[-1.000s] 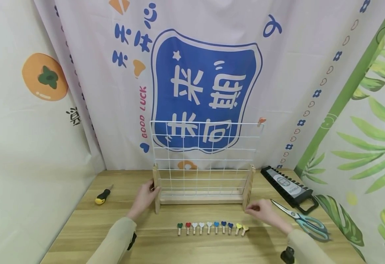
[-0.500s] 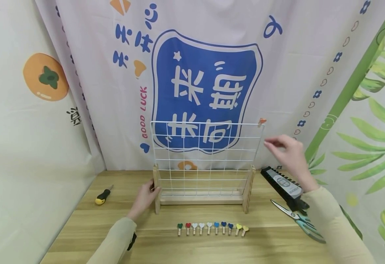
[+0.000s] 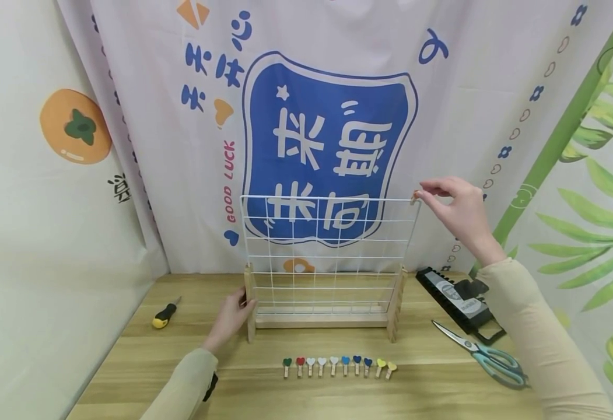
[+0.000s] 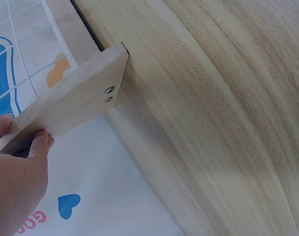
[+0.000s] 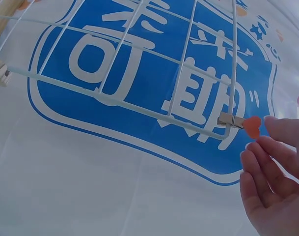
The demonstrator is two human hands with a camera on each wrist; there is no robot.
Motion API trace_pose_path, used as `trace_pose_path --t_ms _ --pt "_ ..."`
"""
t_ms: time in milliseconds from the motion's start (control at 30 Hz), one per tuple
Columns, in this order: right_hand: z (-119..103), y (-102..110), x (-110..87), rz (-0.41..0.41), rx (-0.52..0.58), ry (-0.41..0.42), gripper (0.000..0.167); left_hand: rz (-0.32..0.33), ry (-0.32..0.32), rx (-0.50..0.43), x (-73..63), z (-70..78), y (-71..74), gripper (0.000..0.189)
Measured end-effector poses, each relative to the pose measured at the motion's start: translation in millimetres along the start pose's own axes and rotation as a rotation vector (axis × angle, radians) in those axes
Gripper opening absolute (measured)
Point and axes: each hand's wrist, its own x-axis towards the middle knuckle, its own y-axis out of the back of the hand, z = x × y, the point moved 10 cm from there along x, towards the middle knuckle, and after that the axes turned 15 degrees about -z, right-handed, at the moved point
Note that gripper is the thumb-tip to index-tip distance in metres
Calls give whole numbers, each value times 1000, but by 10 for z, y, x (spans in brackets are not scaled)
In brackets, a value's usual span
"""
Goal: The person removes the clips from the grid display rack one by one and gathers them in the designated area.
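A white wire grid panel (image 3: pixel 306 237) stands upright in a wooden frame. My left hand (image 3: pixel 231 315) grips the frame's left wooden upright (image 4: pixel 85 93), thumb on one side and fingers on the other. At the grid's top right corner sits a small clothespin with an orange heart (image 5: pixel 252 127), clipped on the wire. My right hand (image 3: pixel 459 210) is at this clothespin, thumb and index finger apart at the edge of the heart; whether they touch it is hard to tell. Several heart clothespins (image 3: pixel 333 366) in different colours lie in a row before the frame.
A yellow and black screwdriver (image 3: pixel 164 315) lies at the left of the table (image 3: pixel 143 373). On the right are teal-handled scissors (image 3: pixel 495 363) and a black rack-like tool with a grey label (image 3: pixel 461 300). A printed curtain (image 3: pixel 332 35) hangs behind.
My right hand has risen from beside the frame's lower right foot to the orange heart clothespin at the grid's top right corner. My left hand stays on the upright.
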Motion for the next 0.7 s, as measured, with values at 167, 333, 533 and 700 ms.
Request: trace_pose_path --t_ms 167,333,533,700 --pt "-1 -39 0 -39 -5 -1 17 -6 11 12 -1 -7 -13 45" --pt "10 -48 -6 -47 -5 2 17 -3 8 -3 17 -17 -16 45" --pt "-8 -48 -9 -64 -6 -3 14 2 13 0 15 -10 -7 47" --pt "-30 -59 -14 -71 -40 11 12 -6 22 5 8 -11 -10 49"
